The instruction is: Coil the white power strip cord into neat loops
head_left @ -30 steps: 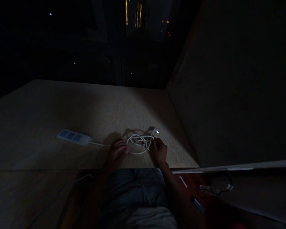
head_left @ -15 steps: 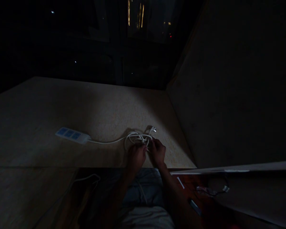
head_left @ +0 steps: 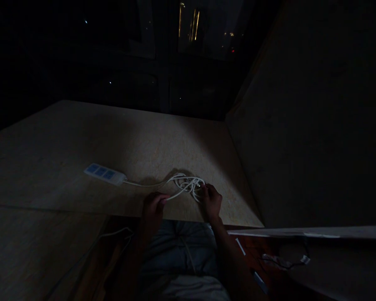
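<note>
Very dim scene, lit patch on the tabletop [head_left: 81, 138] only. L hand [head_left: 153, 207] is closed in a pinch on one strand [head_left: 175, 194] of the white cord [head_left: 188, 184], drawn out toward the near edge. R hand [head_left: 211, 200] has fingers curled onto the right side of the cord's tangle, gripping it as far as the light shows. The tangle lies on the table between the hands, w/ a straight run leading left to the power strip [head_left: 105, 174], which lies flat and well apart from both hands. Step in hand, by my read: teasing one loop free of the knot. Next move calls for R hand pinning the tangle while L draws gently; a hard tug would prob. tighten it. Wall panel [head_left: 301, 125] at right.
</note>
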